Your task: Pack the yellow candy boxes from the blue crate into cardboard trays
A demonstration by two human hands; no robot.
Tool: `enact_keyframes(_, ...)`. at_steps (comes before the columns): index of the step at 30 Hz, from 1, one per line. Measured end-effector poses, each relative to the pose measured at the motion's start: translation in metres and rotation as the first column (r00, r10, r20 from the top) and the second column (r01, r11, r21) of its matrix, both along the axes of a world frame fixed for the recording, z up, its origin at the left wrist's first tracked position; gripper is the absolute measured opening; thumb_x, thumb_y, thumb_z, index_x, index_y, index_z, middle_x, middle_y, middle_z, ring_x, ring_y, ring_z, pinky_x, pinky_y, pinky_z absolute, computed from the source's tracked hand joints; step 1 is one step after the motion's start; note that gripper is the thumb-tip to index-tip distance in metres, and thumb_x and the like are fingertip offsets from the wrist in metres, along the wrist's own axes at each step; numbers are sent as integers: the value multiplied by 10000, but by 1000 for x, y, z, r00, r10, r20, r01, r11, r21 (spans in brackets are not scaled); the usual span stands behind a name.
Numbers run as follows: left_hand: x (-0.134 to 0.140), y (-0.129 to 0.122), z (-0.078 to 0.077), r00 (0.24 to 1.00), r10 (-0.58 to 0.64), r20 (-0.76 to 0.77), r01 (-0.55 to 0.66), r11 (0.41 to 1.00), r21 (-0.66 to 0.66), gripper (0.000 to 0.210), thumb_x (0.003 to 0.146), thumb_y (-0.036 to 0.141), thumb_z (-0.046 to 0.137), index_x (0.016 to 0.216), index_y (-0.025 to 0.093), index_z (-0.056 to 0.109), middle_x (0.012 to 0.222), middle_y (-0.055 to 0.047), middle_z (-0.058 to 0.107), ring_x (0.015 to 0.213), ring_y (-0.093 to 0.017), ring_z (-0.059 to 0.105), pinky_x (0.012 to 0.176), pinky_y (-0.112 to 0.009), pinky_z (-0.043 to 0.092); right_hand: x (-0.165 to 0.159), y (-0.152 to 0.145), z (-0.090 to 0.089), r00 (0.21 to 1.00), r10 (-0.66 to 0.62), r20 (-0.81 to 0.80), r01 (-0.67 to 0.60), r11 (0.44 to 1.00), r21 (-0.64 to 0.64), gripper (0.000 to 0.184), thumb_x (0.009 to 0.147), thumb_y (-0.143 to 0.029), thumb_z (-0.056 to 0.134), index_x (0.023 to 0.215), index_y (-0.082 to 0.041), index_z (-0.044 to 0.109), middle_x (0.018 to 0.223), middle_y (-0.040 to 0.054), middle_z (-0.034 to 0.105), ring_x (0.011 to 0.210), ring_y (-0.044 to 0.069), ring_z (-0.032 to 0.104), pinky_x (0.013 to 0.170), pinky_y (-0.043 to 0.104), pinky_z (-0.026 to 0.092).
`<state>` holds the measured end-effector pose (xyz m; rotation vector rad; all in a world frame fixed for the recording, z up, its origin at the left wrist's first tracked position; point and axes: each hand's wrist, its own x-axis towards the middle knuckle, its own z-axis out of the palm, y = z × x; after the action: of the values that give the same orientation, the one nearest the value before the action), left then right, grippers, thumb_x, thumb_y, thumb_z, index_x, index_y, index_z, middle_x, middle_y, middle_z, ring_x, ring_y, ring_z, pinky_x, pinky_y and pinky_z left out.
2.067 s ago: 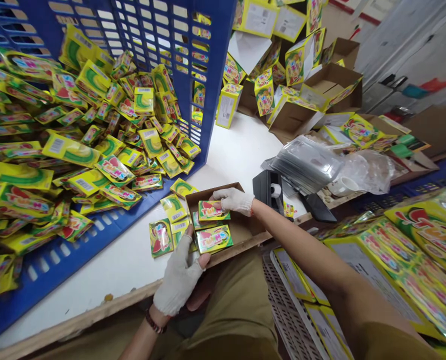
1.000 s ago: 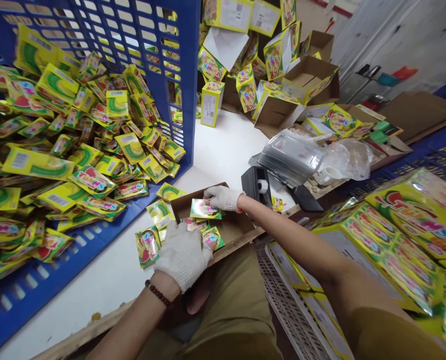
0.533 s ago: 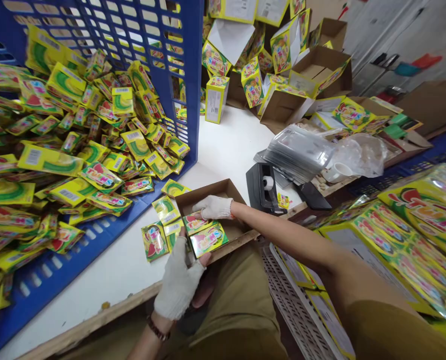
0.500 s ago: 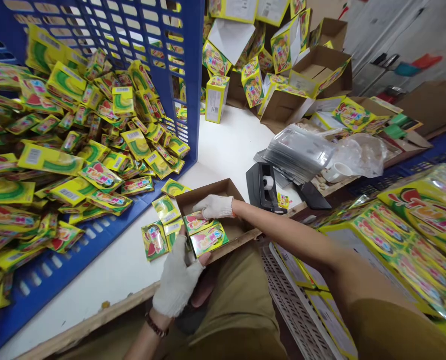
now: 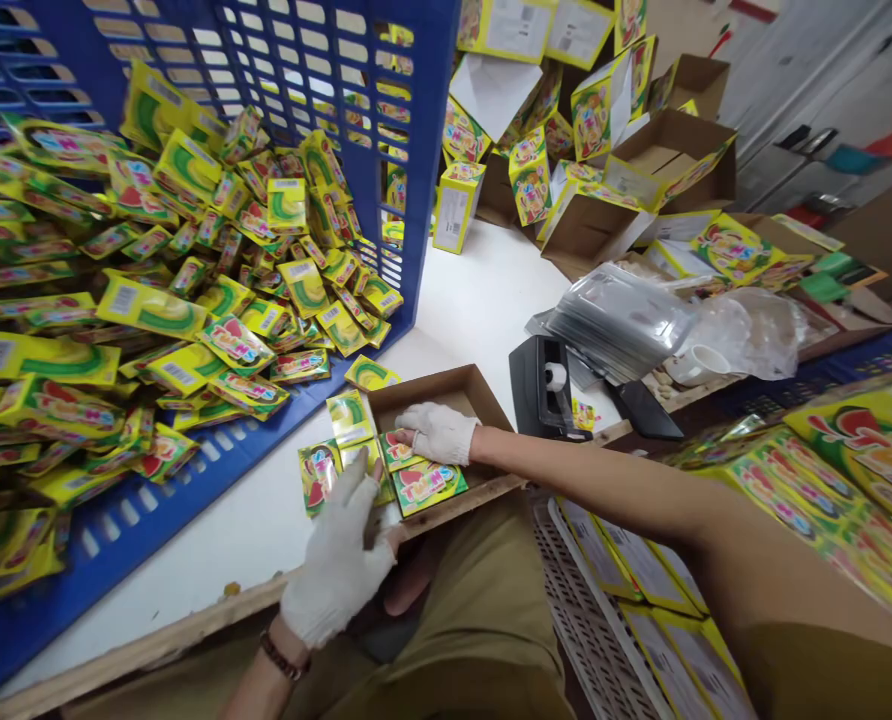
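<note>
My right hand (image 5: 440,433), in a white fingerless glove, lies flat inside an open brown cardboard box (image 5: 483,400). Its fingers rest over yellow-green candy packs (image 5: 432,484) along the box's near left side, partly covering one. My left hand (image 5: 345,555), gloved the same way, is just outside the box's left edge. Its fingers stretch over a yellow pack (image 5: 377,468) on the table, and the thumb stands apart near the box's front corner. Beside those fingers lie a watermelon-printed pack (image 5: 318,474) and another yellow pack (image 5: 350,417).
A blue crate (image 5: 408,300) heaped with small packs (image 5: 236,345) fills the left. Beyond the box are a tape dispenser (image 5: 540,385), clear plastic trays (image 5: 618,315), a white cup (image 5: 697,365) and piled printed cartons (image 5: 596,210). Wrapped packs (image 5: 851,480) stand at right.
My left hand has moved from the box's left edge onto the packs outside it. My right hand stays in the box. The view has shifted, so the surroundings appear farther right.
</note>
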<state>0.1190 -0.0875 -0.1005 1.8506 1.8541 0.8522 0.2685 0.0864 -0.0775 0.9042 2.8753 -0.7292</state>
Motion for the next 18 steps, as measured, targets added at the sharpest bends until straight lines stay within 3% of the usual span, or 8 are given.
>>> enact_keyframes(3,-17,2,10,950,225,-215,-215,974,71,581,787,346,601,1330,158,511,1455,-194,418,1349,-383,399,1084,-523,377,-1,-5,4,997,-11,77,2,992,124,376,999,-410,409,1013,-151,681,1013,126,681,924,223,604,804,312,403)
enact_keyframes(5,-29,7,14,876,360,-320,-386,922,-18,639,789,433,602,1337,121,498,1365,-230,482,1230,-411,494,980,-531,434,-1,-8,6,995,-49,89,37,989,140,355,993,-406,430,1060,-156,674,1034,125,679,946,228,607,822,319,412)
enact_keyframes(7,-41,10,15,852,385,-354,-469,862,-193,635,827,451,543,1363,121,469,1237,-205,575,1086,-371,582,873,-472,474,1,-10,8,994,-102,43,95,986,135,319,978,-383,472,1101,-158,662,1055,116,673,972,227,605,845,324,425)
enact_keyframes(9,-51,9,16,859,399,-320,-495,804,-329,603,859,403,488,1401,148,419,1114,-147,644,977,-310,627,793,-397,480,4,-10,12,983,-159,-88,169,977,127,297,954,-340,518,1146,-152,644,1106,115,661,1022,229,597,890,333,438)
enact_keyframes(11,-55,7,17,850,423,-315,-518,780,-352,635,857,419,490,1419,144,379,1055,-122,665,953,-291,635,763,-366,472,7,-7,18,939,-207,-273,242,965,100,305,935,-294,536,1186,-146,623,1150,114,650,1065,225,589,940,340,442)
enact_keyframes(14,-50,7,21,830,390,-399,-513,814,-272,721,829,506,520,1401,90,381,1134,-169,639,1023,-320,612,801,-382,471,3,-3,27,853,-248,-459,278,961,-2,295,926,-257,518,1188,-161,614,1114,87,661,1037,206,608,941,339,468)
enact_keyframes(18,-50,13,24,825,327,-461,-491,819,-298,615,821,399,513,1359,109,441,1187,-190,622,1032,-357,610,806,-421,479,-10,-5,38,815,-275,-510,227,961,-154,273,899,-239,527,1143,-174,629,1058,61,672,979,195,629,905,352,503)
